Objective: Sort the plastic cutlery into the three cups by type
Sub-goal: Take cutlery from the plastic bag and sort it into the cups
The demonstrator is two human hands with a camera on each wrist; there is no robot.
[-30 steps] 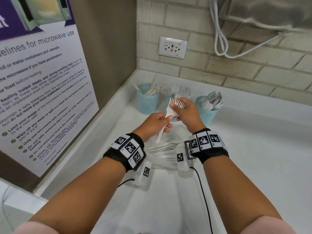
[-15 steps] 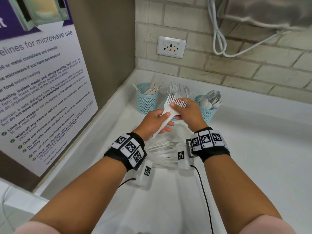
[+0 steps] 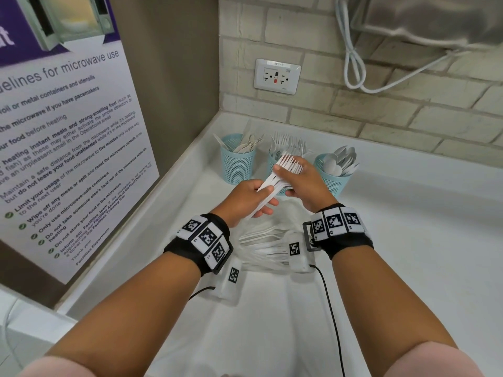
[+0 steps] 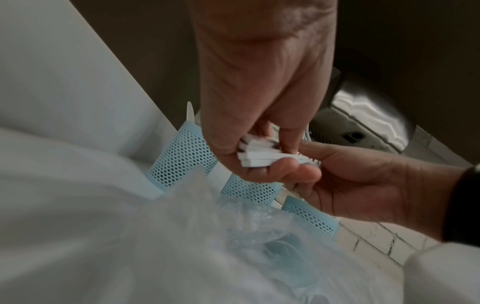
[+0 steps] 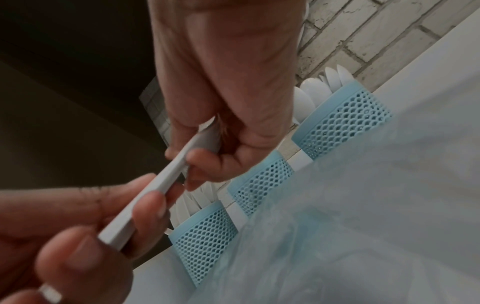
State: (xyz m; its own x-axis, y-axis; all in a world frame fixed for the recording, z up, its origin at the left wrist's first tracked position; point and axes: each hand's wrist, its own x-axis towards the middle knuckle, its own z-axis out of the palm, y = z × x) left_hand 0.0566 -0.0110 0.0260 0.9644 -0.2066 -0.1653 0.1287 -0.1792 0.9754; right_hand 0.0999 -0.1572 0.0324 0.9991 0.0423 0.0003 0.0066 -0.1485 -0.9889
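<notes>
Three pale-blue mesh plastic cups [image 3: 237, 161] stood near the worktop's back corner; left hand [image 3: 246, 200] and right hand [image 3: 304, 183] both gripped one bundle of white plastic forks [image 3: 275, 180].

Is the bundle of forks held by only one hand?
No: the left hand grips the handles of the fork bundle while the right hand holds its tine end.

A purple and white poster [image 3: 62, 137] of microwave guidelines hung on the brown wall along the left edge of the white counter [image 3: 424, 240]. Behind the counter's far edge rose a pale brick wall [image 3: 381, 115] with a white double socket [image 3: 277, 76] near the far left corner. A looped white cable [image 3: 353, 58] hung beside a steel appliance [image 3: 435, 20] at the upper right.
</notes>
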